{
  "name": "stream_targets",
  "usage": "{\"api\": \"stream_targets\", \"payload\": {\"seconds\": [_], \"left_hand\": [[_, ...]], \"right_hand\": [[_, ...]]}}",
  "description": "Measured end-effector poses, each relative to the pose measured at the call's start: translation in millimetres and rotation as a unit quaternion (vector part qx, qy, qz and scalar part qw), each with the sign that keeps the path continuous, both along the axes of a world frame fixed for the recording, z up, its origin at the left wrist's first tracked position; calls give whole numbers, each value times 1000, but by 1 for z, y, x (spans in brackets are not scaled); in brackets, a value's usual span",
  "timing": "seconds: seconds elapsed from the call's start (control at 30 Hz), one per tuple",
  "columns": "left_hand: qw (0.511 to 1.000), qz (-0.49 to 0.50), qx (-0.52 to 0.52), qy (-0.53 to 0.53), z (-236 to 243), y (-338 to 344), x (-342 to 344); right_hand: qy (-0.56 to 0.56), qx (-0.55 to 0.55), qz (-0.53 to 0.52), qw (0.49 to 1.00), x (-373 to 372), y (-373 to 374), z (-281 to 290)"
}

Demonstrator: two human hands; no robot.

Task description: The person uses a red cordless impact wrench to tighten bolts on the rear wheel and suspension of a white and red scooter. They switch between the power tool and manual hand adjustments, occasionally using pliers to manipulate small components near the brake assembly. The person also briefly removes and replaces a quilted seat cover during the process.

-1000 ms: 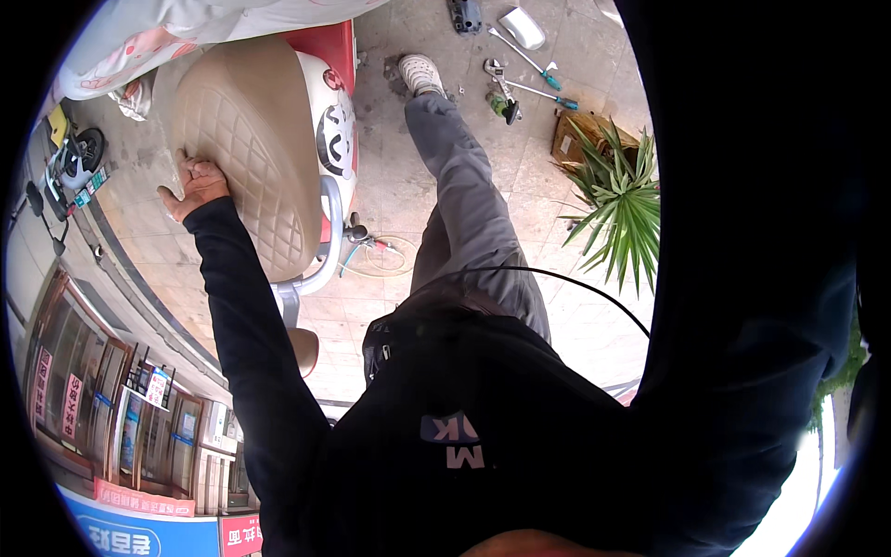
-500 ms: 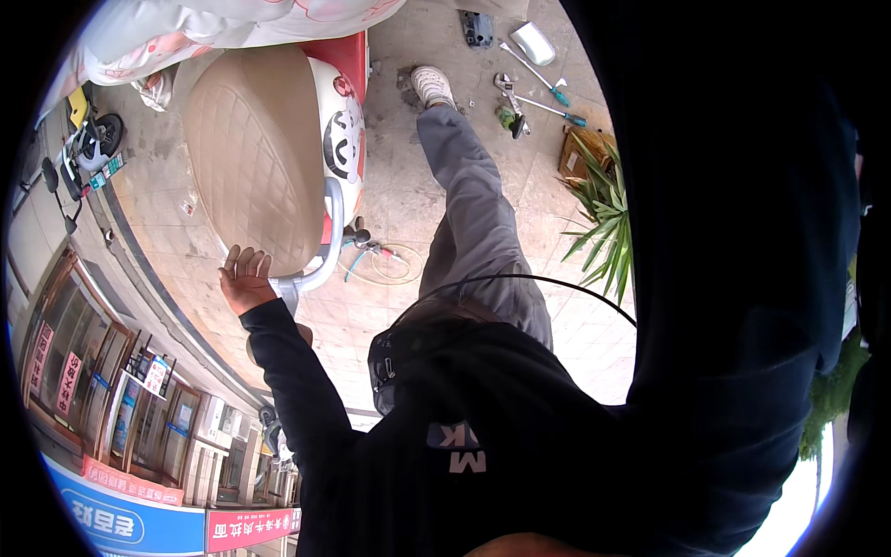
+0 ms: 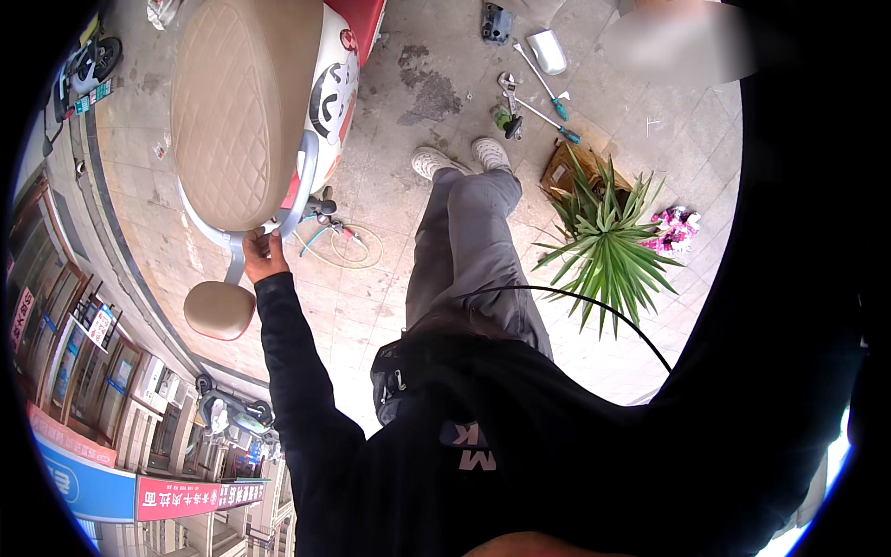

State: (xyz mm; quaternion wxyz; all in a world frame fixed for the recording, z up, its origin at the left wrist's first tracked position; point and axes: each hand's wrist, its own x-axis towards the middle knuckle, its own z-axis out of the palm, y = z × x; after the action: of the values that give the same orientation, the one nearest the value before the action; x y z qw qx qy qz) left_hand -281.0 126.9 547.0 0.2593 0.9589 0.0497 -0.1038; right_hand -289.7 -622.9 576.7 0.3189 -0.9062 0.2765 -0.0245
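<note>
My left hand [image 3: 264, 252] is closed at the rear edge of the scooter's quilted beige seat [image 3: 232, 111], against the grey grab rail [image 3: 303, 186]; what exactly its fingers hold is too small to make out. A beige padded backrest [image 3: 218, 309] on a metal bracket sits just behind it, and the scooter's white body [image 3: 329, 102] bears a cartoon face. My right hand is out of view; only the dark sleeve shows at the right.
Tools with teal handles [image 3: 559, 106], an adjustable wrench [image 3: 509, 91] and a silver part [image 3: 548, 52] lie on the paving. A spiky plant [image 3: 605, 251], a box [image 3: 560, 172] and a coiled hose [image 3: 357, 239] are nearby. Parked scooters [image 3: 232, 413] and shopfronts line the left.
My left hand has moved from the side of the seat back to its rear edge and closed there. My feet now stand together, and the view has shifted, showing more of the backrest.
</note>
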Motion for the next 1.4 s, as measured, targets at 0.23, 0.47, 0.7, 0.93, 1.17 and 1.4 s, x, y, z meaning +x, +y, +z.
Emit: {"api": "stream_targets", "payload": {"seconds": [0.23, 0.47, 0.7, 0.93, 1.17, 1.4], "left_hand": [[995, 74, -31, 57, -28, 8, -51], [978, 96, 4, 186, -21, 17, -182], [891, -11, 15, 453, -46, 34, -305], [774, -192, 41, 602, -78, 74, -335], [786, -315, 45, 530, -69, 138, -291], [492, -64, -226, 838, -35, 211, -292]], "right_hand": [[-40, 6, -11, 999, 16, 1, 4], [-124, 184, -94, 970, 64, 83, -110], [-105, 530, -227, 810, -100, 259, -251], [203, 439, -201, 852, -305, 426, -315], [377, 140, 15, 915, -392, 516, -192], [322, 323, 86, 886, -410, 565, -125]]}}
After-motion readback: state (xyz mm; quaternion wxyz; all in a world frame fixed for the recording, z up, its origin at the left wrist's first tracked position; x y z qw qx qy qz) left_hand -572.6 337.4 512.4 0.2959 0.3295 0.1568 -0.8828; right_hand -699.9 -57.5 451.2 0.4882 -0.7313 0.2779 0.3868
